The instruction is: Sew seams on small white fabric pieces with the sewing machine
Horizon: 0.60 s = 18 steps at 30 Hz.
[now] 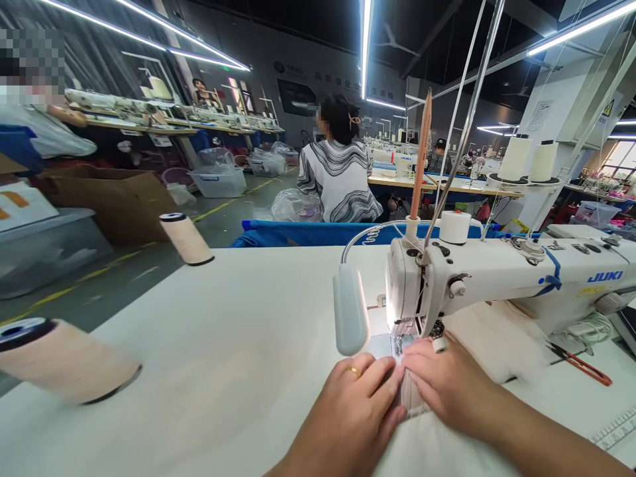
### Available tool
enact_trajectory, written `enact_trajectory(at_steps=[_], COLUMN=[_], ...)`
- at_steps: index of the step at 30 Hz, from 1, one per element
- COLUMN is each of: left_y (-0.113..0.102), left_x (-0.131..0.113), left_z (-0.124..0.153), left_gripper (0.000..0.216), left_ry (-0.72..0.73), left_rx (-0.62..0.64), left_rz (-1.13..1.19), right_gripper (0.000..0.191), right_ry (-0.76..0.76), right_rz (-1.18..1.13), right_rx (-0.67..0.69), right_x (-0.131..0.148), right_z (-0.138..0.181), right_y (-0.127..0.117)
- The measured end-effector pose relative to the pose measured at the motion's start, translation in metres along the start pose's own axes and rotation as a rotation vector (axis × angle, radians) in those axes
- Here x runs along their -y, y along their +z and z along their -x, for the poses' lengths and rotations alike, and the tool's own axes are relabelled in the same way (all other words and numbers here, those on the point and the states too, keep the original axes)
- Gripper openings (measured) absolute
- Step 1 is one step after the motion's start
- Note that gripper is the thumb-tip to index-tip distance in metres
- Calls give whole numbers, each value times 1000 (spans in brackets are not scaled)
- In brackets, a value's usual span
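Observation:
A white sewing machine (497,271) stands over the right side of the table, its needle and presser foot (398,343) lowered close to the plate. Directly in front of the foot, my left hand (348,401) has its fingers bent and pressed on a thin white fabric (413,396); a ring is on one finger. From the other side, my right hand (450,381) pinches the same fabric, its fingertips almost touching the left ones. The fingers hide part of the cloth. Left of the needle hangs a lit grey lamp (350,311) on a bent metal neck.
Two peach thread cones (186,240) are on the table's left side. Red-handled snips (586,368) lie right of the machine beside fluffy white material (501,338). A pencil (421,159) stands on the machine head. Ahead, a person (338,172) sits beyond blue cloth (298,234).

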<state>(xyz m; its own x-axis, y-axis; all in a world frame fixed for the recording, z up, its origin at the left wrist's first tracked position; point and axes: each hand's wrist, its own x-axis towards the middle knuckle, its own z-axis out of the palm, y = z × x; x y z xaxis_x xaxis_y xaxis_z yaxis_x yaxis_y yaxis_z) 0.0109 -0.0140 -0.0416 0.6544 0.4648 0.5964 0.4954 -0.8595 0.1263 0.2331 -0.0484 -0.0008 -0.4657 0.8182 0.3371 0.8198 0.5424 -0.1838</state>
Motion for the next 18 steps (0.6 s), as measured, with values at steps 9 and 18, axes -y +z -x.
enact_trajectory(at_steps=[9,18], left_y=[-1,4], left_x=[-1,-1], left_z=[-9,-7], left_gripper=[40,32], left_ry=[-5,-45], left_rx=[-9,-10], left_rz=[-10,14], right_gripper=[17,22], right_ry=[0,32], right_rz=[35,26], right_rx=[-51,-27], right_x=[-3,-2], right_z=[-4,-2], right_y=[1,0])
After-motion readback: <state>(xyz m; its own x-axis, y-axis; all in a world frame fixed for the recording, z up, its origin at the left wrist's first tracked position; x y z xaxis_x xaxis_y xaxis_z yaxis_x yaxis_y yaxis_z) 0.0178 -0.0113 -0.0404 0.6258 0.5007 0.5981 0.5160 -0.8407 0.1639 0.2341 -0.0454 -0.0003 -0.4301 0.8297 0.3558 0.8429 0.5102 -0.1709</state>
